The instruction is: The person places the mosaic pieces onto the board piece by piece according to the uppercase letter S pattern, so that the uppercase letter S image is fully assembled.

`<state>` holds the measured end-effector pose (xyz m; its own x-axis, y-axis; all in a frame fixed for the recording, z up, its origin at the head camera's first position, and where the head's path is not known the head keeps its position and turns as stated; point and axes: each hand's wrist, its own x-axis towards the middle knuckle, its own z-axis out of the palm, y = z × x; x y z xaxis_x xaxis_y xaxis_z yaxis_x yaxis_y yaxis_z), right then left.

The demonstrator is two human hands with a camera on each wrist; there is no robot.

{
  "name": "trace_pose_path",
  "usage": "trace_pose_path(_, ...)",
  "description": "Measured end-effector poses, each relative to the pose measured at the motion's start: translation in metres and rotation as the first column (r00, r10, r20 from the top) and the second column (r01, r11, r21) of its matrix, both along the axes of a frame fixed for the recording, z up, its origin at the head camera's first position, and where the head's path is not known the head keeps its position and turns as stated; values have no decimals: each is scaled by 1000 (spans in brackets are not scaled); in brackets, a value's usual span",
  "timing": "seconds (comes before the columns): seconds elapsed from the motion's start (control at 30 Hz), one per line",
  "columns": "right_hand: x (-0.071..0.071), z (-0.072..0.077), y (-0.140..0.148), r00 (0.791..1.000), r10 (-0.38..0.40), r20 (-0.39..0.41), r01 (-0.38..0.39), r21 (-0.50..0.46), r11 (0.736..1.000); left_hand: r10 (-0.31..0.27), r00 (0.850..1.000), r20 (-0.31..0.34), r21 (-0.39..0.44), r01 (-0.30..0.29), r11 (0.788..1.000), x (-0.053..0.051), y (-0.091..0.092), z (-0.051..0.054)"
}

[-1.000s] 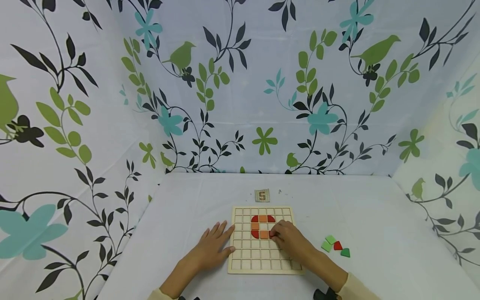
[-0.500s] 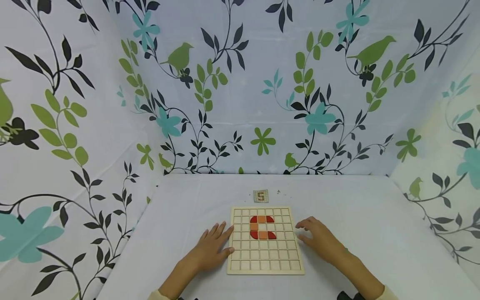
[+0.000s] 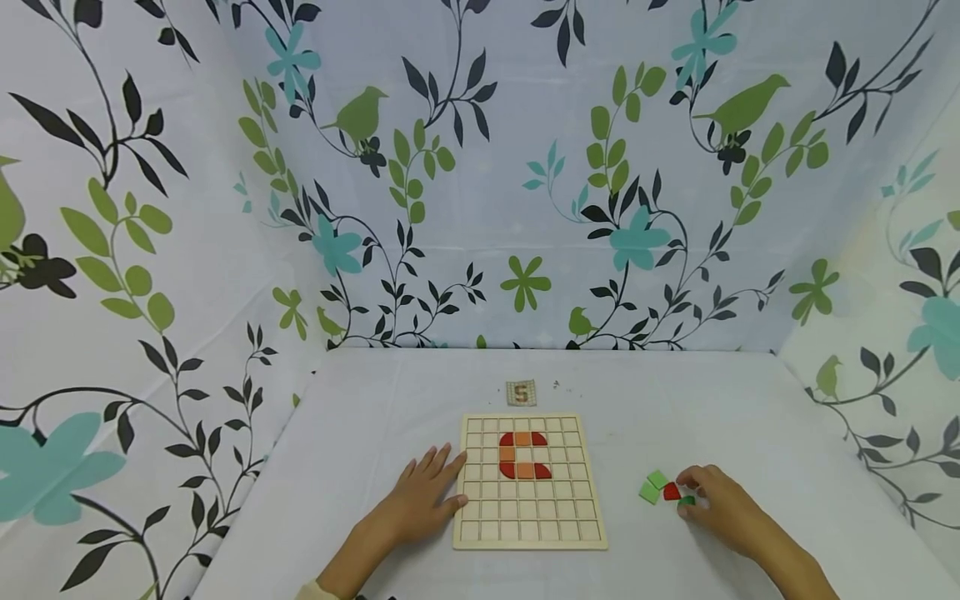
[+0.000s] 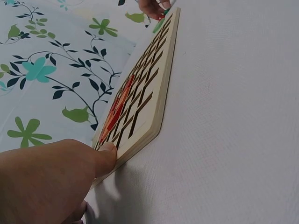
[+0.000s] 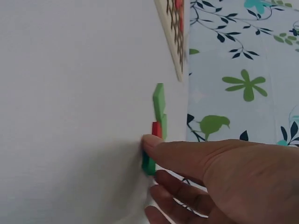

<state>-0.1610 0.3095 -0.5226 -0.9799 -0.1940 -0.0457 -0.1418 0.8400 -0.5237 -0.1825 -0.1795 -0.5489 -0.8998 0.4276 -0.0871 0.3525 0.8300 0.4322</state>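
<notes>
Left hand [image 3: 422, 498] touching board [image 3: 538, 507], red, orange tiles [image 3: 507, 454] inside

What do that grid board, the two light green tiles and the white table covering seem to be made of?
The grid board is probably wood: pale, matte, with faint layer-like lines along its edge. The light green tiles could be painted wood or plastic; their smooth, even colour leaves that open. The white covering looks like matte cloth, judging by its fine texture.
</notes>
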Motion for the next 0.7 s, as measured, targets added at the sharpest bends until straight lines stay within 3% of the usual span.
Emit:
trace_pose_path(0.17, 0, -9, 3, 1000, -16, -19, 16, -2, 1000, -1, 1000, 1, -2, 1, 1000, 0, 0, 0)
trace_pose_path(0.7, 4, -10, 10, 999, -30, -32, 31, 21, 999, 4, 1000, 5, -13, -4, 1000, -2, 1, 1)
